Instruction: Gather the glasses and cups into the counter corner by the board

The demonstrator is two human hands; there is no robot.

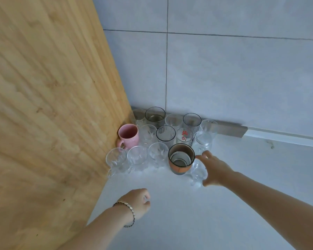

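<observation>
Both hands are over the white table, well apart from each other. The right hand reaches into the front right of the cluster with fingers spread around a clear drinking glass, thumb below it and fingers above; whether it grips the glass firmly or is only touching it cannot be told, as the glass is blurred. The left hand hangs loosely curled above the bare table, holding nothing, with a beaded bracelet on its wrist.

Most of the work looks done. In the corner between the tall pale wooden board and the grey tiled wall stand roughly three rows of vessels, close together: a pink ceramic mug against the board, a smoky grey tumbler at the back, a ribbed grey glass, a small clear glass with red print, several clear cut-pattern glasses along the front, and an orange-brown banded cup just beside the right hand.

No stray glasses or cups show elsewhere on the table in view. What seems left is setting the clear glass at the right hand snug against the group.
</observation>
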